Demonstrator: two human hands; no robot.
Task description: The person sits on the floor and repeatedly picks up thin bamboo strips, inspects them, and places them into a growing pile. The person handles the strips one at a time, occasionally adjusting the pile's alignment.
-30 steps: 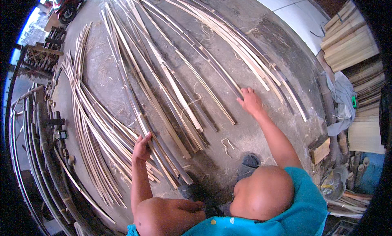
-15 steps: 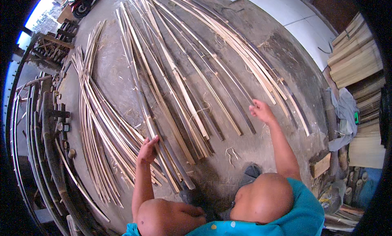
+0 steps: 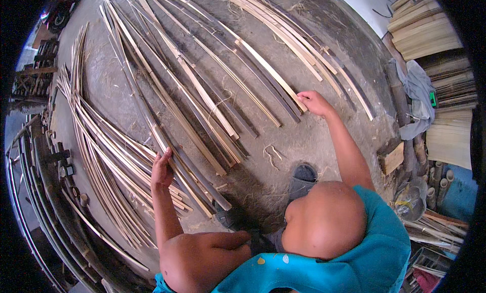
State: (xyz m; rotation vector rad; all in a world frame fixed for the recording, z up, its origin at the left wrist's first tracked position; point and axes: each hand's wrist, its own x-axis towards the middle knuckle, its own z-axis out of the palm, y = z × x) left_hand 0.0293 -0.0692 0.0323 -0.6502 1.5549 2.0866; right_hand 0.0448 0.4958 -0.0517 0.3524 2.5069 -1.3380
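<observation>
Long split bamboo strips lie fanned across the floor, some pale and some dark-faced. My right hand is closed, pinching the near end of a pale bamboo strip. That strip runs away from me right beside a dark one. On the left, my left hand closes around the edge of a bundle of bamboo strips, its thumb and fingertips against them. Part of its grip is hidden. Left of it, a crossing pile of thin strips spreads over the floor.
Bamboo poles rest on a rack at the left. At the right stand stacked pale slats, a grey cloth and a wood block. A curled shaving lies before my foot.
The view has shifted, so the floor appears farther up and left. My right hand has brought the pale strip toward me and lower, beside the dark one. My left hand stays at its bundle.
</observation>
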